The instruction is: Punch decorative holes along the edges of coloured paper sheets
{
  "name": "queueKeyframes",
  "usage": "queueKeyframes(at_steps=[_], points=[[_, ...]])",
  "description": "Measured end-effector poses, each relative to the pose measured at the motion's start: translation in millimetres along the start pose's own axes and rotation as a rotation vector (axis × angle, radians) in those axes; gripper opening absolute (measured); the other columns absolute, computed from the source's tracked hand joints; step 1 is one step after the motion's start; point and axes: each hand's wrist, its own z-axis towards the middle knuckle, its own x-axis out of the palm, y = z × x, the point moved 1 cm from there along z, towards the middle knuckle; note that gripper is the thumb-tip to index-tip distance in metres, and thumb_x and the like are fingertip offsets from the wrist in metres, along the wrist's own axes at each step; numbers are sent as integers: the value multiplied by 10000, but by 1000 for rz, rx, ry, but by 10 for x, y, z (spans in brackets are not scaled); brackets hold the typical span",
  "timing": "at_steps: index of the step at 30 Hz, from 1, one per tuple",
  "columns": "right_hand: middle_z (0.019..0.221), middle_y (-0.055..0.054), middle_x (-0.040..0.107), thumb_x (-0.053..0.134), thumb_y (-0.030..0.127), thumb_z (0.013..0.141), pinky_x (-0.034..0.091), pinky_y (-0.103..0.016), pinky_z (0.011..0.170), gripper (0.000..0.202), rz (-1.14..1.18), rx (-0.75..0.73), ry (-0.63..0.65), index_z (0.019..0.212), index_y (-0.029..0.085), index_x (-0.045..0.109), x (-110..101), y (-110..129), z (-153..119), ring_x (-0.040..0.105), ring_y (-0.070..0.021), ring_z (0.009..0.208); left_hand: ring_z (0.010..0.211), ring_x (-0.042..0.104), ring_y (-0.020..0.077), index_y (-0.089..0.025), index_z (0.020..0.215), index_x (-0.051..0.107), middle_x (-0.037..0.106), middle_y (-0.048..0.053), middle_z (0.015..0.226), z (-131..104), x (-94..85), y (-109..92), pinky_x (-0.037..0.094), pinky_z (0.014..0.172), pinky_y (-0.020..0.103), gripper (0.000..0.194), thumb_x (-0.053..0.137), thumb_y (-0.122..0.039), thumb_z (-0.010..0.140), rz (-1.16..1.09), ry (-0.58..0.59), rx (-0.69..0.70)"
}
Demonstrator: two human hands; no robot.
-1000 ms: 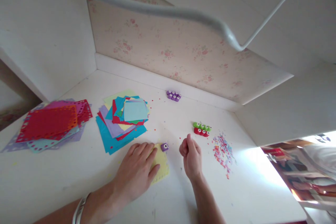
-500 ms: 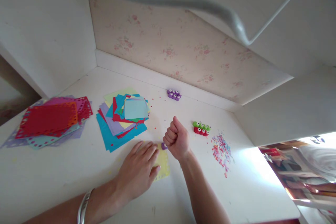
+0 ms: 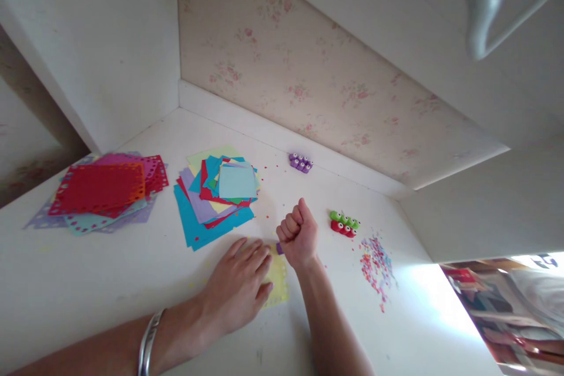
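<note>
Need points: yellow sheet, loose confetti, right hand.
Yellow sheet (image 3: pixel 279 275): head view, uncovered part near its right edge.
Loose confetti (image 3: pixel 376 262): head view, middle of the scatter.
Right hand (image 3: pixel 300 235): head view, middle of the closed fist.

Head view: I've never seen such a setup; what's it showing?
No machine here: these are a person's two bare hands, seen from a camera worn on the head, looking forward and down. The left hand lies flat on a yellow sheet. The right hand is a fist by a small purple piece, partly hidden; I cannot tell whether they touch. Nothing visible is gripped. Across the white table, left to right: hole-edged sheets, a pile of coloured sheets, purple pieces with eyes, green and red pieces with eyes, and scattered tiny bits.
</note>
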Motion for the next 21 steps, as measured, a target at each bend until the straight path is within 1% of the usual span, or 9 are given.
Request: queueKeyframes(at_steps=[3,5,9,11,21], points=[[398,114,153,552,456,906,107,-228,359,551,-17,-15,38,552,216,204,-32,32,-70,55,-69,378,1305,469,282,-200,1270,577,601,82,1342,-4,1,0,235,1147,503,392,504,-384,931,-3,7,4],[392,113,159,563,460,899,109,-234,361,553,-43,1,58,544,217,215,-77,27,-99,68,-66,369,1305,468,285,-194,1269,575,599,84,1343,-10,2,2,236,1146,508,399,502,-394,931,-4,8,6],[384,112,173,594,462,879,96,-248,373,552,-103,68,79,526,221,245,-178,-51,-97,86,-65,361,1301,466,286,-181,1255,581,592,85,1348,-15,9,10,240,1145,508,395,482,-402,944,5,4,11],[388,113,171,602,468,875,93,-250,379,550,-124,75,82,524,222,258,-207,-88,-84,89,-64,361,1301,463,287,-176,1250,585,589,91,1351,-14,12,12,240,1146,507,397,480,-407,945,16,0,18],[396,119,167,645,477,839,98,-245,390,551,-204,42,133,503,218,293,-248,-154,-70,104,-50,360,1271,484,284,-173,1207,613,628,92,1281,-18,37,2,239,1145,497,379,515,-417,932,20,-30,-2]])
